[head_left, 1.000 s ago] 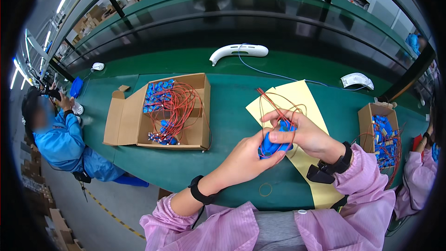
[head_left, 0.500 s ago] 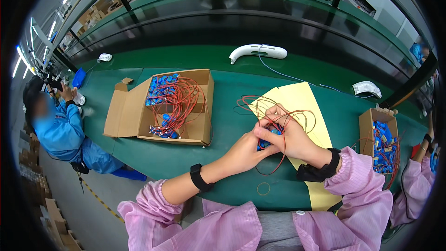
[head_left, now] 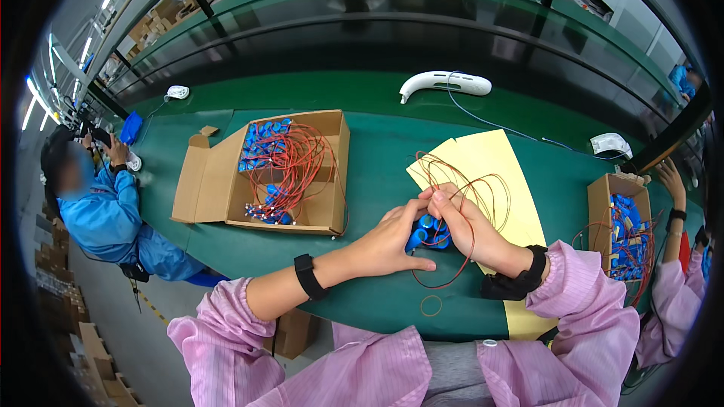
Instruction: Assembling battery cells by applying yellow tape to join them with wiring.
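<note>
A bundle of blue cylindrical cells with red and black wires sits between my hands, low over the table. My left hand cups its left side, fingers curled behind it and thumb stretched out below. At the bundle's far edge my right hand is closed, thumb and fingertips pinched on the wires. Those wires loop out over a yellow paper sheet. How many cells the bundle has is partly hidden by my fingers. A thin rubber band lies on the table just below.
An opened cardboard box with wired blue cells stands left; a smaller box of them stands right. A white curved device with a cable lies beyond. A person in blue is at far left; another person's raised arm is at right.
My left thumb has come off the bundle and stretched out, so more blue cells show. My right fingertips have closed in at the bundle's far edge. The head view has shifted slightly.
</note>
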### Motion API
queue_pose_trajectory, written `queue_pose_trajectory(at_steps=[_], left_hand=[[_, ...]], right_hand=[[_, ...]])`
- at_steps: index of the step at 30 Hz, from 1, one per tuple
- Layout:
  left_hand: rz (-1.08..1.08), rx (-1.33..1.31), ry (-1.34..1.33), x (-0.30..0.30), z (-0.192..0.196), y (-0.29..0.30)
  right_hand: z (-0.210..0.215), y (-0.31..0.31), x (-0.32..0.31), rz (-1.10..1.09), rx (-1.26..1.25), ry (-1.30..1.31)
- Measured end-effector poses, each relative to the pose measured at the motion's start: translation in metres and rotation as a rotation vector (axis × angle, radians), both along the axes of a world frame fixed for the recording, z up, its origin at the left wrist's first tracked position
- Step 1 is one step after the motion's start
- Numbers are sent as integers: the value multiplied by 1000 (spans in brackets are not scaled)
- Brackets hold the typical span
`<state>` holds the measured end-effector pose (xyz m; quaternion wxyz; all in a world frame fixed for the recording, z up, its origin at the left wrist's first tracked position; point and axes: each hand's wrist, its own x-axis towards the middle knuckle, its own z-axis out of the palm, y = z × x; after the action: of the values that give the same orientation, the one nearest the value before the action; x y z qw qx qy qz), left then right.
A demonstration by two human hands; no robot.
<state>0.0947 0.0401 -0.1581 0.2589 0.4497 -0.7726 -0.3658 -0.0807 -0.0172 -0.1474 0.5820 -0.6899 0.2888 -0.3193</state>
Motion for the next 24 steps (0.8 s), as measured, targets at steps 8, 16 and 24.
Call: queue_pose_trajectory(at_steps=[8,16,24], left_hand=[[104,-71,0,-12,-5,-8],[165,118,251,-18,4,-1],[151,465,172,-11,32,10]], right_hand=[[12,8,6,-143,526,-172],[22,16,15,-204,657,-309],[62,-1,0,-33,653,-190]])
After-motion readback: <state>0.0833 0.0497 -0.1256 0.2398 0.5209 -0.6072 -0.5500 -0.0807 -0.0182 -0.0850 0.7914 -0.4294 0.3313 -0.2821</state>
